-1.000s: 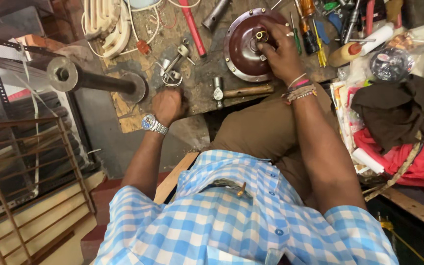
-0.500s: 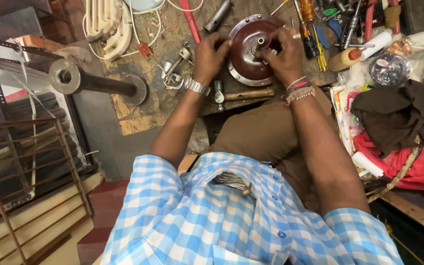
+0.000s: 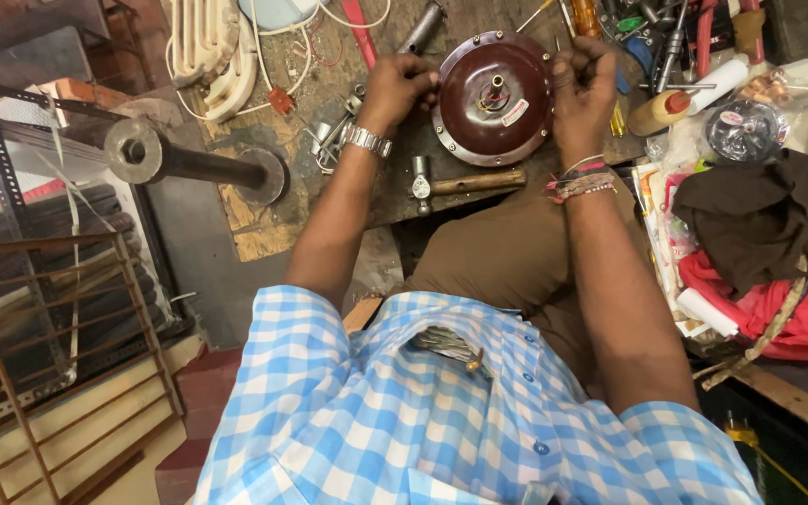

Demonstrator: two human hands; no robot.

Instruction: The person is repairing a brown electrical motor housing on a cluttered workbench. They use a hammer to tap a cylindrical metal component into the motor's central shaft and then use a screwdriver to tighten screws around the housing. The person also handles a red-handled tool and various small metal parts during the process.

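A round dark red fan motor housing [image 3: 488, 108] with a central shaft and coloured wires lies flat on the worn workbench [image 3: 395, 201]. My left hand [image 3: 396, 86], with a metal watch on its wrist, grips the housing's left rim. My right hand [image 3: 584, 82], with thread bands on the wrist, is closed on the right rim. A small hammer [image 3: 465, 183] with a wooden handle lies just in front of the housing, between my forearms.
A steel post with a round base [image 3: 194, 164] lies at the bench's left. Pliers, screwdrivers and a glue tube [image 3: 666, 110] crowd the right. White plastic parts [image 3: 208, 51] sit far left. A dark cloth over red fabric [image 3: 759, 224] lies right; a metal rack [image 3: 49, 281] stands left.
My left hand left the small metal parts on the bench and moved right to the housing's left rim. My right hand shifted from the central shaft to the right rim.
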